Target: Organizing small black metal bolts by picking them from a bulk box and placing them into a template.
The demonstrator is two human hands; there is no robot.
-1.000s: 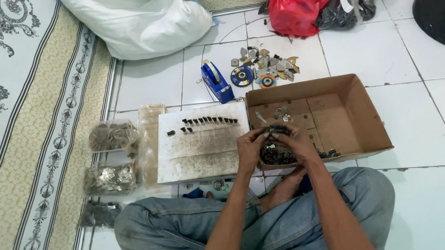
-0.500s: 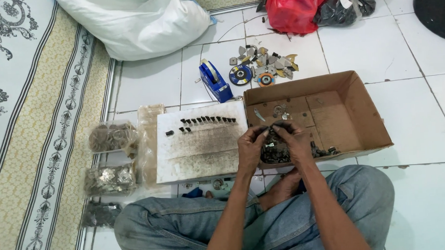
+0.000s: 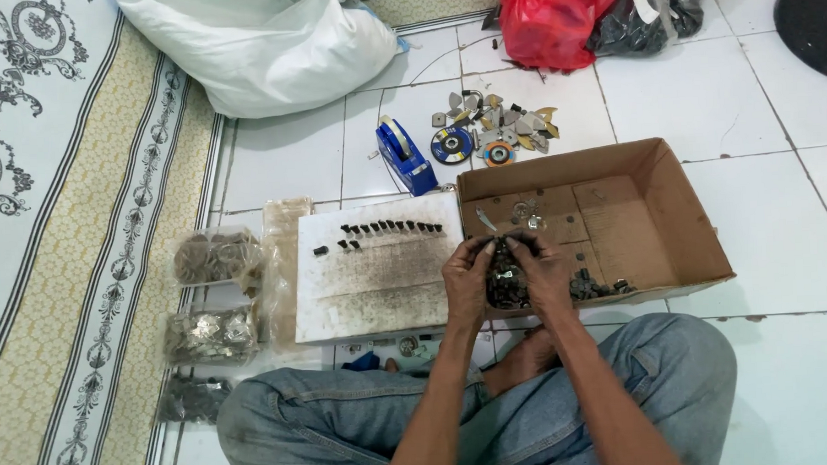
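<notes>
Dark metal parts, small and tangled into a cluster, are sitting between the two hands of a person seated cross-legged on a white tiled floor. Both hands are curling closed around this cluster: the left hand is gripping its left side and the right hand is gripping its right side, with the fingertips meeting at the top. The cluster is hovering over the near left corner of an open cardboard box, where a few more dark parts are lying along the near edge.

Just left of the hands, a white board is lying flat, touching the box, and a row of small black pieces is lining its far edge. Clear plastic bags of metal bits are resting beyond the board's left edge.

Past the board's far edge, a blue tape dispenser is standing on the floor, with a scatter of metal plates and round discs beside it. Farther away, a white sack and a red plastic bag are lying. A patterned rug is running along the floor's left edge.
</notes>
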